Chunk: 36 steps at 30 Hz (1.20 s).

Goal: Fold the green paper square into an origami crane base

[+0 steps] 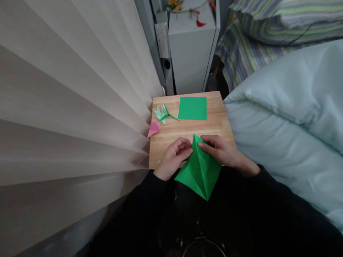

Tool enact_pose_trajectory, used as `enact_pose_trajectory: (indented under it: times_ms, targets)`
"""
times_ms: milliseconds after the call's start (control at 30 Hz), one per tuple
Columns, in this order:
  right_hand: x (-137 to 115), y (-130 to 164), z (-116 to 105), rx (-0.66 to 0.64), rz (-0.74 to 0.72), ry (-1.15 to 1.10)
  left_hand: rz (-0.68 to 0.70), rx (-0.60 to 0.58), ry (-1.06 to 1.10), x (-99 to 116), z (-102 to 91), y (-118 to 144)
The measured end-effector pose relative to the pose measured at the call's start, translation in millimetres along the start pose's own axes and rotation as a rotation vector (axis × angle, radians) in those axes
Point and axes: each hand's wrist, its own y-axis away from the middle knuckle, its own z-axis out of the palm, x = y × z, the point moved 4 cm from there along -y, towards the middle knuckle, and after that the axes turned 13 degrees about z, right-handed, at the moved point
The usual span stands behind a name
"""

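A sheet of green origami paper (201,171), creased down its middle and with one corner pointing away from me, is held over the near edge of the wooden table top. My right hand (218,150) pinches its upper right edge, thumb on top and fingers behind. At the upper left edge, my left hand (175,157) has its fingers curled and its thumb against the paper. Beyond the hands lies a stack of green paper (192,108). To its left are a light green folded paper piece (162,113) with a thin stem and a pink folded paper piece (154,128).
The small wooden table (214,125) stands between a pleated pale curtain (93,107) on the left and a bed with a light blue quilt (281,100) on the right. Behind it rises a white cabinet (190,57) with a red tassel (199,20) on top.
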Motion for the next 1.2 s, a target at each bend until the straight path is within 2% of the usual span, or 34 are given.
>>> enact_pose_trajectory:
  times_ms: [167, 267, 467, 633, 800, 900, 1067, 1200]
  targets:
    - [-4, 3, 7, 0.063, -0.025, 0.049, 0.095, 0.053, -0.054, -6, -2.9, -6]
    - [-8, 5, 9, 0.144, -0.051, -0.014, 0.179, 0.071, -0.142, -5, -5.3, -7]
    - [-14, 7, 12, 0.259, -0.091, -0.134, 0.219, 0.069, -0.23, 0, 1.0, -2]
    - [-12, 8, 13, 0.188, -0.058, -0.277, 0.205, 0.029, -0.201, 4, 3.5, -1]
    - [-10, 7, 9, 0.123, 0.011, -0.462, 0.068, -0.051, -0.095, 6, 2.0, 0]
    - [-13, 8, 4, 0.123, 0.005, -0.489, 0.004, -0.121, -0.062, 5, 1.8, 2]
    - [-13, 9, 8, 0.049, 0.039, -0.493, -0.043, -0.144, 0.062, 0, 5.8, 6]
    - [-10, 7, 10, 0.038, 0.037, -0.474, 0.0, -0.142, -0.114, 2, 7.2, 5]
